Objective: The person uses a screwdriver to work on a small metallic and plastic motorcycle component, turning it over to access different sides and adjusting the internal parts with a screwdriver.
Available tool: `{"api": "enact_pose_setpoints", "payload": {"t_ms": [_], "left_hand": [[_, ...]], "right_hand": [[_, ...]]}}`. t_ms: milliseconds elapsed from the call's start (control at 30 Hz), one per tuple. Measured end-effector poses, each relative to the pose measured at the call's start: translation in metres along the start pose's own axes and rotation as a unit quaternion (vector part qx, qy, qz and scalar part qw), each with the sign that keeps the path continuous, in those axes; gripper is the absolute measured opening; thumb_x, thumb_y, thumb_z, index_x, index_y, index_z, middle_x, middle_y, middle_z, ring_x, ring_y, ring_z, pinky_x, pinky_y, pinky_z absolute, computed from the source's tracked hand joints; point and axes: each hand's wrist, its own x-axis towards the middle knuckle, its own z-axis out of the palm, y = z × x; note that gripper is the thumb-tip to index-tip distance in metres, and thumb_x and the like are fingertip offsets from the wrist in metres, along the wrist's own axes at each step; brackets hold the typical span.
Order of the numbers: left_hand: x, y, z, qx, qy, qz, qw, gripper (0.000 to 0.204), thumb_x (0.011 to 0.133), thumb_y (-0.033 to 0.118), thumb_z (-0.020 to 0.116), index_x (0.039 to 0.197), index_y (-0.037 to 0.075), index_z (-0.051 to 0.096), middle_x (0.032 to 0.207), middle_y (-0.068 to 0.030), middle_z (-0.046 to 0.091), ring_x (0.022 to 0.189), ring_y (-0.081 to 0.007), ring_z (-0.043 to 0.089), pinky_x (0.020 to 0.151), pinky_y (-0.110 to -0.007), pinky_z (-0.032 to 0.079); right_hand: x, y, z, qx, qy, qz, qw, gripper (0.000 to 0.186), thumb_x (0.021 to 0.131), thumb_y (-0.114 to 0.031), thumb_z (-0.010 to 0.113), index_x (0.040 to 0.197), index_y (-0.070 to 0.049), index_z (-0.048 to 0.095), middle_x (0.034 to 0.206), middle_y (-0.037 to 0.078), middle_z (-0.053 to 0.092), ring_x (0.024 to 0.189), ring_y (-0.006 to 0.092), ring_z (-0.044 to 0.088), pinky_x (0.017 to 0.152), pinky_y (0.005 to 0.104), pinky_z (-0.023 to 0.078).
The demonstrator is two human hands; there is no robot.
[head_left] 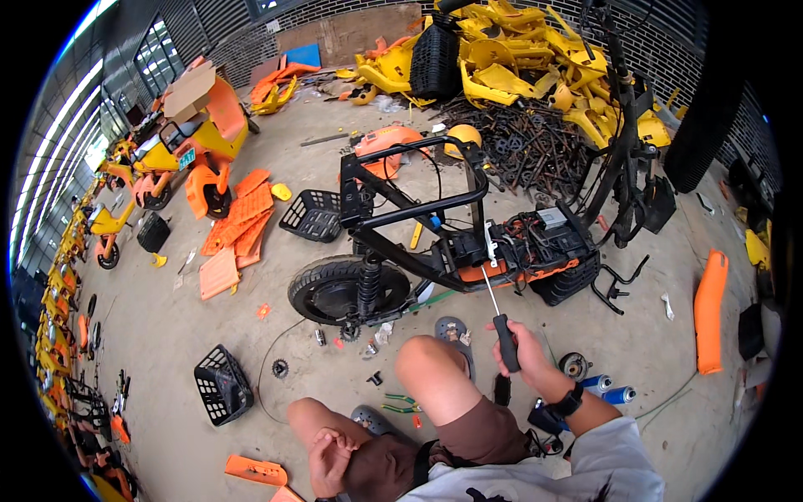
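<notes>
My right hand [528, 356] grips the black handle of a screwdriver [507, 344]. Its thin metal shaft points up and away, with the tip at the lower edge of an orange part [493, 274] on the black scooter frame [418, 201]. Whether the tip sits in a screw is too small to tell. Near my left thigh, my left hand [329, 463] is curled closed; anything inside the fingers is hidden. Above the orange part lie a battery-like black box and tangled wiring [535, 243]. A rear wheel [347, 290] and shock absorber [369, 286] stand left of the tip.
Green-handled pliers [402, 405] lie between my feet. Blue spray cans [619, 395] are to the right. Black baskets [223, 386] and orange panels [238, 226] lie left. A heap of yellow panels [502, 67] and black metal parts [535, 146] rises behind; scooters [192, 151] line the left side.
</notes>
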Motion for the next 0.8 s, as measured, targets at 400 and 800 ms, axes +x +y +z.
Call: {"api": "enact_pose_setpoints", "payload": {"t_ms": [400,800], "left_hand": [[-0.011,0.016,0.047,0.129,-0.008,0.016,0.991,0.011,0.099,0.014,0.055,0.102,0.004,0.058,0.087,-0.0054,0.057,0.085,-0.0185,0.055,0.084,-0.032,0.046],[-0.04,0.063,0.006,0.17,0.199,0.184,0.947,0.017,0.098,0.016,0.056,0.103,0.0,0.059,0.088,-0.008,0.061,0.083,-0.0204,0.057,0.083,-0.035,0.048]], "right_hand": [[0.195,0.08,-0.098,-0.514,0.3,-0.101,0.797,0.039,0.093,-0.04,0.05,0.107,-0.007,0.064,0.089,0.022,0.07,0.081,0.0408,0.068,0.075,0.0506,0.053],[0.24,0.062,-0.047,-0.506,0.317,-0.198,0.777,0.058,0.074,-0.021,0.073,0.125,-0.008,0.049,0.119,0.023,0.05,0.099,0.0456,0.06,0.085,0.0529,0.05]]}}
